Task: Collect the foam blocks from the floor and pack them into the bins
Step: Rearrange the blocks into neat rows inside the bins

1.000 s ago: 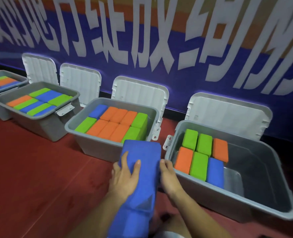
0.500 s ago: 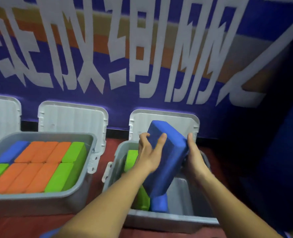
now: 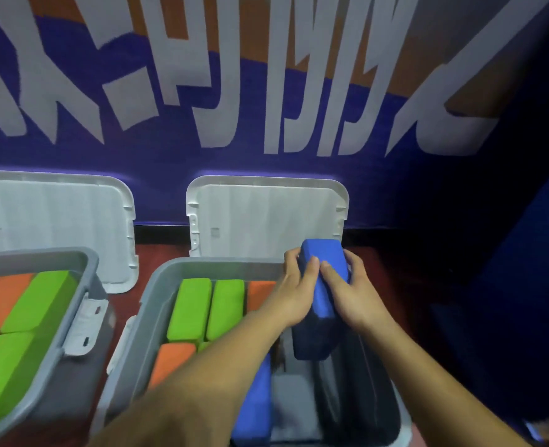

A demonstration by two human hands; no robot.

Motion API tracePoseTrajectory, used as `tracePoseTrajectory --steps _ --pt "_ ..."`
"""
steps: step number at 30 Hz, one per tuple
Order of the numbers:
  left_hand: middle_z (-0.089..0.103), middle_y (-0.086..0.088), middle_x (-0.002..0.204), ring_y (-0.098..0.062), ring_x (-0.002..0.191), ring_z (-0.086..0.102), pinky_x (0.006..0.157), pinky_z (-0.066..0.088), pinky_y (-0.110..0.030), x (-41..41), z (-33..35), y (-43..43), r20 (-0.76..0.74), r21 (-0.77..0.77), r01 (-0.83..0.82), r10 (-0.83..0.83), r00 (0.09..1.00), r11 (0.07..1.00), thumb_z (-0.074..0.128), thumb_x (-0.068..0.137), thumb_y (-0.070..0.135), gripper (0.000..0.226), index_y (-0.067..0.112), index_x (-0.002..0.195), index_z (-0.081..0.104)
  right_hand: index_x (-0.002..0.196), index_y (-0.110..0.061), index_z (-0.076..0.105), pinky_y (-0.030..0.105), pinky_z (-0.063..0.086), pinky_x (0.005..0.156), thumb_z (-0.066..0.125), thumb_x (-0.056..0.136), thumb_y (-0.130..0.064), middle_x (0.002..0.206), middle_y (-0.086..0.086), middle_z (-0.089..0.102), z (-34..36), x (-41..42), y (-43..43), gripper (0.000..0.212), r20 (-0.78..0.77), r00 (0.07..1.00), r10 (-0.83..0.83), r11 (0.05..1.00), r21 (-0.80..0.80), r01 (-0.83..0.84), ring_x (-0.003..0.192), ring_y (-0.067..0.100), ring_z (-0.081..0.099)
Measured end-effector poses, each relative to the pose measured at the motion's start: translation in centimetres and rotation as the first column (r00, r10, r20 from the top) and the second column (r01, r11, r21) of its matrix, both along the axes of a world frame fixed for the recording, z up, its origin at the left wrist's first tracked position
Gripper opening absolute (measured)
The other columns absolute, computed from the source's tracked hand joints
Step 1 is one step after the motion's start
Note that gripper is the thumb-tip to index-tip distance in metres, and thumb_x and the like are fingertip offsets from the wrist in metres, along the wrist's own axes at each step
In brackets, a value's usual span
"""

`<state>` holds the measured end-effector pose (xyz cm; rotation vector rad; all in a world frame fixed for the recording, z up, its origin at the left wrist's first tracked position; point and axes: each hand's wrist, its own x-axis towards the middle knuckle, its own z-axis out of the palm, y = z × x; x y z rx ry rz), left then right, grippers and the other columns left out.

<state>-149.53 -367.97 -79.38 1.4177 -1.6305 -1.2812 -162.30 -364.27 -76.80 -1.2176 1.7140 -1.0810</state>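
Both my hands grip one blue foam block (image 3: 322, 282) that stands on end over the right part of the right grey bin (image 3: 157, 285). My left hand (image 3: 294, 291) curls round its left side and my right hand (image 3: 352, 290) round its right side. Its lower end dips inside the bin. In that bin lie two green blocks (image 3: 191, 306), orange blocks (image 3: 176, 359) and another blue block (image 3: 255, 404); my left forearm hides part of them.
A second grey bin (image 3: 86, 262) at the left holds green and orange blocks. White lids (image 3: 266, 217) lean open against the blue lettered wall behind both bins. Red floor shows between the bins. The right side is dark.
The blue block has moved right and down, from tilted above the bin's middle to upright with its lower end inside the bin. My view has come closer to the bin.
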Motion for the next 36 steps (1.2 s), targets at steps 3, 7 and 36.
tracePoseTrajectory --steps 3,7,36 --pt "0.044 -0.002 0.15 -0.023 0.135 0.045 0.111 0.034 -0.035 -0.3 -3.2 -1.2 0.13 -0.057 0.023 -0.016 0.991 0.998 0.03 0.106 0.051 0.048 0.027 0.148 0.031 0.152 -0.026 0.037 0.027 0.045 0.096 0.059 0.099 -0.045 0.136 -0.008 0.057 -3.6 -0.1 -1.1 0.061 -0.041 0.999 -0.03 0.999 0.028 0.032 0.115 0.009 0.058" --pt "0.02 0.004 0.161 -0.02 0.146 0.021 0.117 0.016 -0.043 0.9 -5.9 -2.6 0.629 -0.228 0.07 0.092 0.772 0.971 -0.006 0.083 0.067 0.085 0.032 0.152 0.028 0.151 -0.029 0.037 0.024 0.04 0.09 0.057 0.099 -0.047 0.138 -0.004 0.059 -7.8 1.1 -2.7 0.059 -0.074 0.995 -0.064 0.996 0.065 0.069 0.112 0.011 0.058" --pt "-0.001 0.004 0.17 -0.017 0.156 0.002 0.125 -0.004 -0.043 14.0 -6.2 7.9 0.786 -0.161 0.026 0.112 0.608 0.987 -0.014 0.082 0.061 0.084 0.038 0.161 0.006 0.157 -0.026 0.032 0.044 0.034 0.112 0.036 0.107 -0.043 0.149 0.011 0.05 -7.7 12.3 2.4 0.053 -0.476 0.843 0.249 0.969 0.12 -0.218 0.137 0.033 0.043"
